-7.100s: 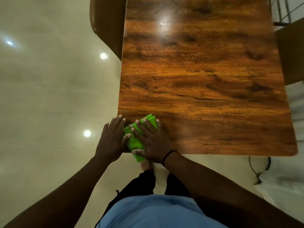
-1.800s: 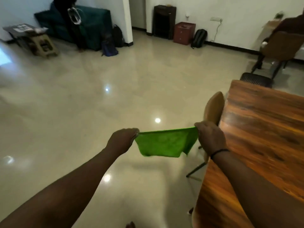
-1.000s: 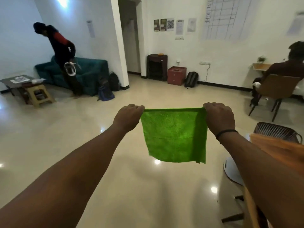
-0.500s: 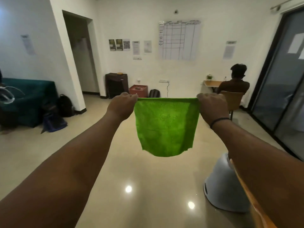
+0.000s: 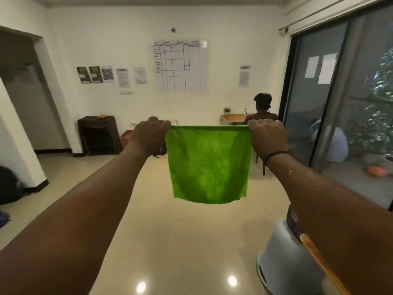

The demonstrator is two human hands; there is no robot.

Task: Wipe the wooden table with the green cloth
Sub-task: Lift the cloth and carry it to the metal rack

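The green cloth (image 5: 208, 165) hangs unfolded in the air in front of me, stretched flat at chest height. My left hand (image 5: 150, 135) pinches its upper left corner and my right hand (image 5: 266, 136) pinches its upper right corner, both arms held out straight. Only a thin orange-brown edge of the wooden table (image 5: 319, 262) shows at the lower right, mostly hidden under my right forearm.
A pale plastic chair back (image 5: 282, 258) stands by the table edge at lower right. Across the shiny floor (image 5: 180, 241) a person (image 5: 262, 109) sits at a small desk by the far wall. A dark cabinet (image 5: 97, 135) stands left, glass sliding doors (image 5: 340, 103) right.
The cloth left the table's near corner and was unfolded and lifted. Over the last second my view swung right and rose; the cloth stays stretched between both hands.
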